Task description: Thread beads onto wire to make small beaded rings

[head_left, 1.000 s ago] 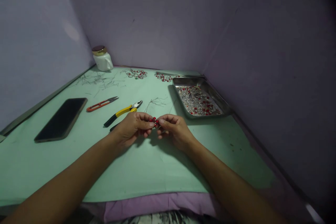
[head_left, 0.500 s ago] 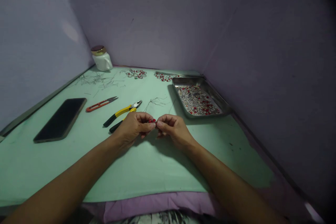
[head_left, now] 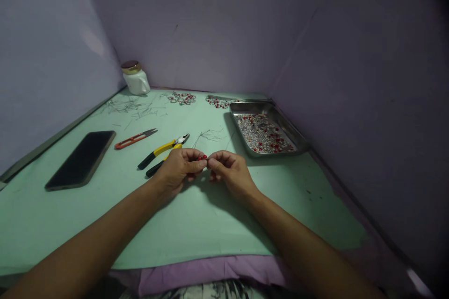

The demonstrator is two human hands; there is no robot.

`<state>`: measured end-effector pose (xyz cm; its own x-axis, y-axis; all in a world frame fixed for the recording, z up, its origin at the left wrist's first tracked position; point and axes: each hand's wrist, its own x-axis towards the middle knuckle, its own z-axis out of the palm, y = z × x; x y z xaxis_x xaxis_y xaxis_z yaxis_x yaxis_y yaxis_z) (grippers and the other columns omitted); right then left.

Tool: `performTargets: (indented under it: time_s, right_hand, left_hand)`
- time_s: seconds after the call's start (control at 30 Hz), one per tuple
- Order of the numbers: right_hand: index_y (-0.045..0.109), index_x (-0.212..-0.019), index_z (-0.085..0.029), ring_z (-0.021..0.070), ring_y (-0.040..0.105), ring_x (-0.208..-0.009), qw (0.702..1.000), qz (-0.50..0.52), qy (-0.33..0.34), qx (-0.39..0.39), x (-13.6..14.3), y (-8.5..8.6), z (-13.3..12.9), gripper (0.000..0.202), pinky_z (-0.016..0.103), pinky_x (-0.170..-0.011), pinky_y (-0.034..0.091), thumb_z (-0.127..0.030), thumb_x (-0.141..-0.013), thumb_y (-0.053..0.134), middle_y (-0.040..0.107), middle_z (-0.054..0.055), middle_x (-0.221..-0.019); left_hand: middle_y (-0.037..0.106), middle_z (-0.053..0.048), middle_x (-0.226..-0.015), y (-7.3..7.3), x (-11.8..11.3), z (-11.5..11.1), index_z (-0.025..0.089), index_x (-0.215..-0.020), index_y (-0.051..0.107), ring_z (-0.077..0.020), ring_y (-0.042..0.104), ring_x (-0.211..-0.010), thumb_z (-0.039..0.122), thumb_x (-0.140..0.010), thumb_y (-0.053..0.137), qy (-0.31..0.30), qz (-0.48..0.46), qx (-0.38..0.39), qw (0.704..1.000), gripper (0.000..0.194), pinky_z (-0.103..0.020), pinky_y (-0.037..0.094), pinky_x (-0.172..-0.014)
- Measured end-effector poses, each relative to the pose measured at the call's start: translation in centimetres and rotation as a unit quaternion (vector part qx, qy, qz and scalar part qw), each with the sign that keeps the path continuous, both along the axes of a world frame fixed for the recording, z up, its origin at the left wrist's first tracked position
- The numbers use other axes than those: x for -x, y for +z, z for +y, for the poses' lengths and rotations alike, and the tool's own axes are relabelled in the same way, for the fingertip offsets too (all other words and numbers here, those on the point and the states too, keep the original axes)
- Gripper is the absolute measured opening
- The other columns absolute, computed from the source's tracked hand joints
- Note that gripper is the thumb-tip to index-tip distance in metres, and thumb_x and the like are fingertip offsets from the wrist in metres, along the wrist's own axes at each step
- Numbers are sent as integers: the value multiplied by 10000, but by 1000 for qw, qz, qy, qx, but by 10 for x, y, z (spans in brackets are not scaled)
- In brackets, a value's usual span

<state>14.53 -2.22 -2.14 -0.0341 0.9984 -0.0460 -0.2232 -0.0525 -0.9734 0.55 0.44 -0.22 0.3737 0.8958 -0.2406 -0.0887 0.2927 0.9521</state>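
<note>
My left hand (head_left: 184,164) is closed in a pinch, with small red beads (head_left: 202,157) showing between thumb and forefinger. Right beside it, my right hand (head_left: 226,167) is also pinched, its fingertips meeting the left ones at the beadwork. What the right fingers grip is too small to make out. Pliers (head_left: 163,151) with yellow and black handles lie partly behind my left hand. Just beyond both hands are loose thin wires (head_left: 208,136). A metal tray (head_left: 245,145) of white and red beads (head_left: 263,135) stands to the right.
Orange thread snips (head_left: 135,139) and a dark phone (head_left: 82,159) lie on the left. Farther back are a tangle of wires (head_left: 128,106), a lidded white jar (head_left: 136,80) and two clusters of beaded pieces (head_left: 182,98). Purple walls enclose the green-covered table (head_left: 196,229).
Both hands have shifted very slightly, and less of the red beads now shows between my left fingers. Everything else on the table stays where it was.
</note>
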Motion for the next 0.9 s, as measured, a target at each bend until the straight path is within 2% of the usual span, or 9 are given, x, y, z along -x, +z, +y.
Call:
performTargets:
  time_s: [0.13, 0.3, 0.47, 0.73, 0.9]
  right_hand:
    - [577, -630, -159, 77, 521, -417, 1000, 2, 12, -13, -2, 1, -1, 200, 203, -436, 416, -316, -625, 700, 559, -42, -502]
    - [558, -629, -166, 79, 509, -414, 999, -3, 30, -16, -3, -1, -1, 204, 205, -428, 409, -315, -627, 698, 541, -51, -486]
    - [568, -648, -166, 71, 495, -402, 1000, -9, 2, -8, -2, -2, 1, 162, 202, -416, 400, -275, -635, 687, 539, -51, -493]
    - [530, -628, -175, 69, 478, -406, 998, -37, 40, -26, -3, 1, -2, 135, 206, -423, 370, -249, -671, 635, 508, -59, -488]
    - [508, -627, -180, 70, 463, -404, 997, -64, 21, -42, -2, -5, 0, 120, 207, -420, 351, -227, -691, 599, 490, -61, -488]
  left_hand:
    - [493, 49, -443, -1, 1, 1, 125, -593, 585, -38, 375, -382, 167, -573, 679, -29, -10, 8, 1000, 105, -161, 228, -361]
    - [499, 54, -433, -3, 2, 1, 138, -619, 605, -43, 374, -365, 147, -572, 671, -17, 28, -21, 999, 81, -170, 229, -355]
    - [468, 60, -413, -5, 1, 2, 148, -616, 617, -49, 373, -369, 140, -581, 668, -3, 26, -26, 999, 63, -174, 251, -365]
    - [464, 54, -407, 2, -1, -2, 131, -595, 604, -46, 354, -360, 114, -585, 634, -12, 68, -48, 996, 36, -180, 241, -361]
    - [457, 57, -428, -3, -3, -3, 130, -617, 589, -47, 350, -371, 137, -581, 631, 11, 82, -52, 995, 55, -183, 233, -368]
